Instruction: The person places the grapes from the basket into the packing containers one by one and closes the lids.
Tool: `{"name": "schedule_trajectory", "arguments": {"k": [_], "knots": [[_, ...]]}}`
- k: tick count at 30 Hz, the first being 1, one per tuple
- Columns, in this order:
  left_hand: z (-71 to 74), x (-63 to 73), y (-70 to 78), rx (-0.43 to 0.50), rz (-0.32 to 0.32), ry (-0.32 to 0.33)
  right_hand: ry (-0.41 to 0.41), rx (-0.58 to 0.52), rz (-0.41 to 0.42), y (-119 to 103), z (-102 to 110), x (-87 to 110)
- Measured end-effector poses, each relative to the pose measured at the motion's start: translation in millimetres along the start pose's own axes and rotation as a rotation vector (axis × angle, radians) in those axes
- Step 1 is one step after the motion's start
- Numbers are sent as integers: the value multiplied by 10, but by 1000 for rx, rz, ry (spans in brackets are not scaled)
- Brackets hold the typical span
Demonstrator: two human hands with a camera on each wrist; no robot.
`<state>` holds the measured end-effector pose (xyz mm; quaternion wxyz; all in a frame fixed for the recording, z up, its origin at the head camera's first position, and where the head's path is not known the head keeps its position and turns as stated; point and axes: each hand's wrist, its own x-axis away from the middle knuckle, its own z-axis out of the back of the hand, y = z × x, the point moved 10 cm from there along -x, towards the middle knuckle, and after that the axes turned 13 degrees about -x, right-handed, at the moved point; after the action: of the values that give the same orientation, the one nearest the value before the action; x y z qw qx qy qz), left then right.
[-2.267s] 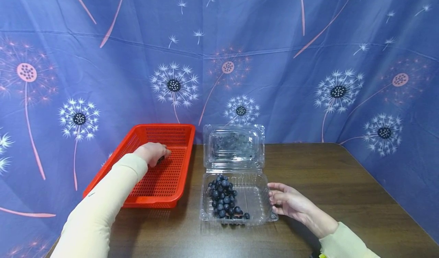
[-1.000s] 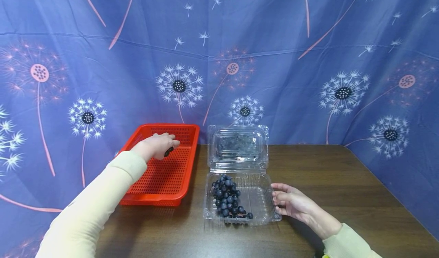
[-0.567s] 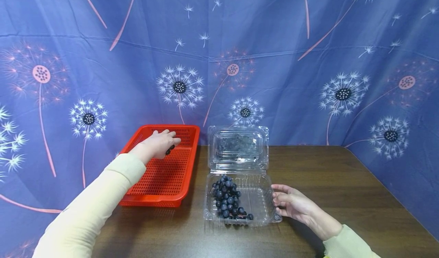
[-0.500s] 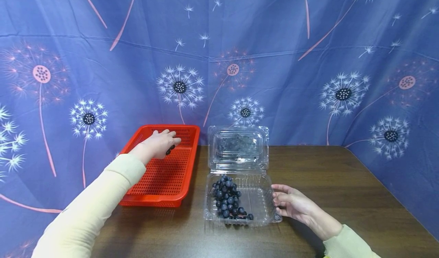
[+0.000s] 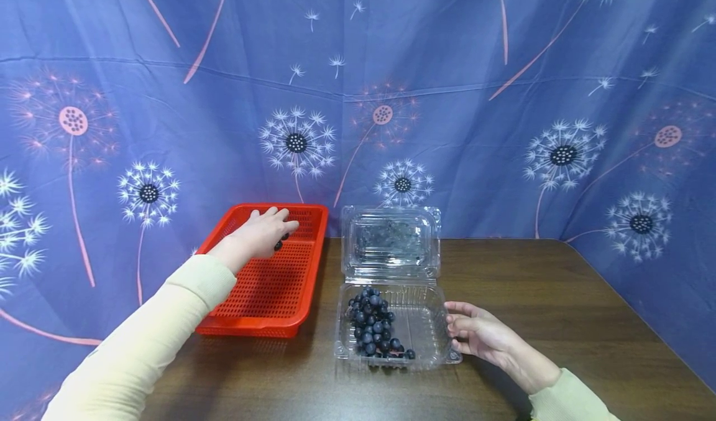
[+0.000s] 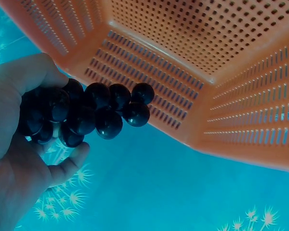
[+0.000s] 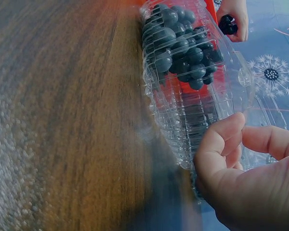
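Note:
My left hand (image 5: 260, 231) holds a bunch of dark grapes (image 6: 94, 108) above the red basket. In the left wrist view, thumb and fingers curl round one end of the bunch, and the other end sticks out. In the head view the hand mostly hides these grapes. A clear plastic clamshell box (image 5: 416, 321) stands with its lid (image 5: 391, 240) raised. Another grape bunch (image 5: 371, 324) lies in the left part of its base. At the right side of the box, my right hand (image 5: 483, 337) pinches the rim between thumb and fingers.
The red perforated basket (image 5: 304, 296) stands left of the clamshell box, with a narrow strip of table between them. Both rest on a brown wooden table (image 5: 498, 272). A blue dandelion-print cloth (image 5: 464, 129) hangs behind and along the sides.
My left hand has risen from low in the basket and shifted back and slightly right, carrying the grapes. My right hand stays at the box's rim. The head view has shifted a little.

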<state>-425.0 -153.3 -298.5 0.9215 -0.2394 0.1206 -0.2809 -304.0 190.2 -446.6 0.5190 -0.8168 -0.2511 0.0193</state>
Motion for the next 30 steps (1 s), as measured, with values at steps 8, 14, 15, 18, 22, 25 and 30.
{"name": "schedule_trajectory", "arguments": {"k": [8,14,15,18,22,25,30], "knots": [[155,33,57,20,35,65,-12,1,5,-2,-1,-6],[249,63,88,39,48,88,-18,2,4,2,-1,-5],[263,72,90,41,52,93,-18,4,5,1,-2,-5],[293,91,98,46,66,107,-21,6,7,3,3,-6],[312,118,101,41,89,134,-21,-1,5,6,0,-9],[323,131,92,40,113,153,-20,-9,4,9,-3,-9],[359,160,84,57,139,171,-15,-8,7,6,-4,-8]]}}
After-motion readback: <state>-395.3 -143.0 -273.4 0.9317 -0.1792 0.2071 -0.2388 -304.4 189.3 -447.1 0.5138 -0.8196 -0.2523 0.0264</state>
